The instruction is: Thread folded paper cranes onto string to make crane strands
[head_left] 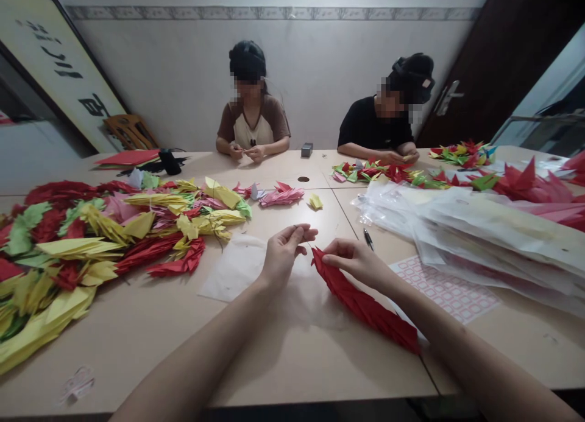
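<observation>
My right hand (pixel 350 260) pinches the upper end of a long string of red folded-paper pieces (pixel 361 300), which slants down to the right towards the table's near edge. Just left of that end is my left hand (pixel 287 251), thumb and forefinger pressed together, the other fingers partly stretched. What it pinches is too fine to make out; a faint thread seems to run towards the red paper. Beneath both hands lies a clear plastic bag (pixel 237 267) on the table (pixel 274 361).
A large heap of coloured folded-paper strings (pixel 123 227) covers the left side. On the right lie plastic sleeves (pixel 493 239), a red-patterned sheet (pixel 448 288) and a pen (pixel 368 239). A yellow paper piece (pixel 315 201) sits ahead. Two people (pixel 253 117) work across the table.
</observation>
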